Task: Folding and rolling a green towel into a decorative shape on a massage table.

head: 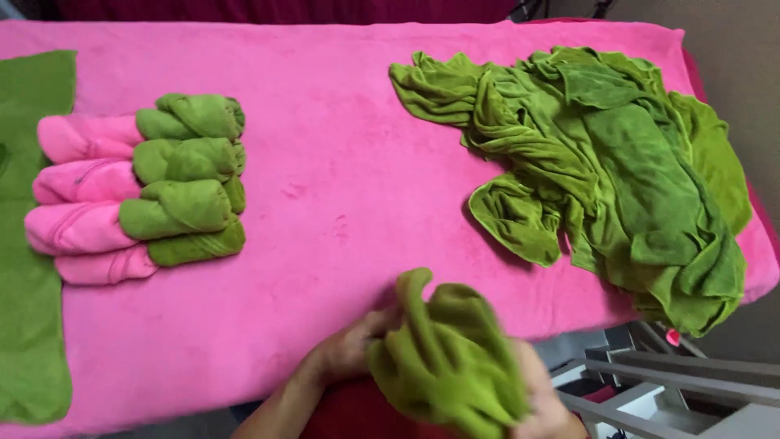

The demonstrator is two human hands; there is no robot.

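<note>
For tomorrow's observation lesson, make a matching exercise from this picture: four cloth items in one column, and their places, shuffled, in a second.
Column one:
1. green towel in the hands
2. loose green pile
3. rolled green towels
4. rolled pink towels

Column two:
A. far left, outermost rolls
B. near edge, bunched between the left hand and right hand
C. right end of the pink cover
D. left, just inside the pink rolls

Pairs: 1-B, 2-C, 3-D, 4-A

No packages, labels, signs or screens in view; frame holds only cloth items and bare surfaces, none carrying a tag or printed panel that can be made out
</note>
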